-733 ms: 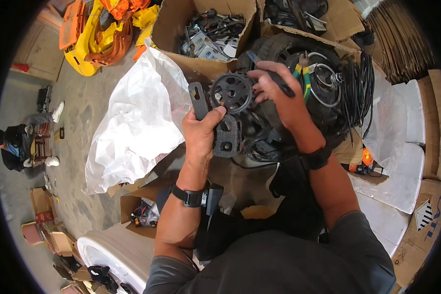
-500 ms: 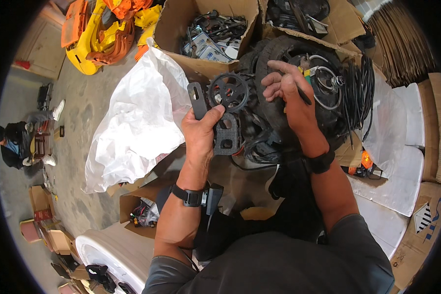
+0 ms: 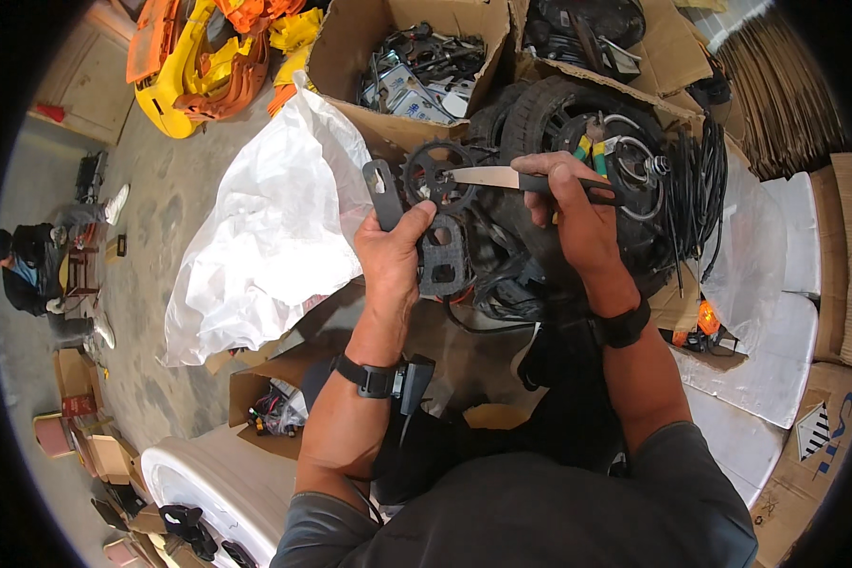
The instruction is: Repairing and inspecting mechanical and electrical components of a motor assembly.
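Note:
My left hand (image 3: 391, 248) is closed around a black crankset, its thumb pressing on the front. The toothed chainring (image 3: 413, 161) stands above the thumb, a squarish textured pedal (image 3: 443, 263) sits below it, and a slotted black bar (image 3: 380, 187) sticks up beside it. In my right hand (image 3: 579, 213) is a knife (image 3: 488, 177), gripped by its black handle. Its bare blade points left, and the tip reaches the middle of the chainring; whether it touches, I cannot tell. My palms hide part of the handle and the crankset.
Black tyres (image 3: 530, 123) and a bundle of black cables (image 3: 696, 189) lie just beyond my hands. A carton (image 3: 350, 114) of small parts stands behind. White plastic sheeting (image 3: 265, 227) spreads at left, near orange and yellow panels (image 3: 175, 85). Another person (image 3: 38, 275) sits far left.
My right hand has turned and closed around the knife handle, and the blade has swung into view toward the chainring. The left hand keeps its hold on the crankset.

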Demonstrator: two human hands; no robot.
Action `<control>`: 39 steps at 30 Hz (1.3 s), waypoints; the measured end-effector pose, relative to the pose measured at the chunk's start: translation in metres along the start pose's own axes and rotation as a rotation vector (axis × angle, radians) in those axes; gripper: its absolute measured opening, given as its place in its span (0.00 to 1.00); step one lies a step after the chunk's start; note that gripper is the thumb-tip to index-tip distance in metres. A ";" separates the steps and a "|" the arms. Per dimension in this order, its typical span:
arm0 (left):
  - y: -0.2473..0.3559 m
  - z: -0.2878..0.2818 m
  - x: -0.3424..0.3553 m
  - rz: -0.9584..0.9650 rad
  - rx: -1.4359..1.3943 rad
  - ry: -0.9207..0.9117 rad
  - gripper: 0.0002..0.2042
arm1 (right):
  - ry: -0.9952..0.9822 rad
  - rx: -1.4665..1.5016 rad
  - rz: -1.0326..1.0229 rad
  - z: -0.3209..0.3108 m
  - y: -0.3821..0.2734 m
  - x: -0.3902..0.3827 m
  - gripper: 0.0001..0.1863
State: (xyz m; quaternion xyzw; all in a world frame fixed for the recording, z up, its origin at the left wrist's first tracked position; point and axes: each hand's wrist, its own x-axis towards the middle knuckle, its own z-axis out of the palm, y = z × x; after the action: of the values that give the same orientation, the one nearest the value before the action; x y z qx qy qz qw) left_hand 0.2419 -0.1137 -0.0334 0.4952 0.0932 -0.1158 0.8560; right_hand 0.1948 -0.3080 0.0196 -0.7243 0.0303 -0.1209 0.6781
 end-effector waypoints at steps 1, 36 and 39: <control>0.000 0.001 0.000 0.004 -0.006 0.006 0.06 | 0.000 -0.001 0.000 0.000 -0.002 0.000 0.24; -0.004 0.002 -0.007 0.218 0.250 -0.004 0.06 | -0.057 0.006 0.064 0.017 0.000 -0.005 0.10; -0.003 0.003 -0.008 0.227 0.253 -0.003 0.06 | -0.061 0.018 0.052 0.017 0.001 -0.005 0.10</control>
State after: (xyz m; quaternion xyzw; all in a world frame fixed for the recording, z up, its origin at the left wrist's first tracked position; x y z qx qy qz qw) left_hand 0.2336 -0.1170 -0.0327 0.6063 0.0201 -0.0299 0.7944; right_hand 0.1938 -0.2909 0.0173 -0.7204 0.0273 -0.0812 0.6882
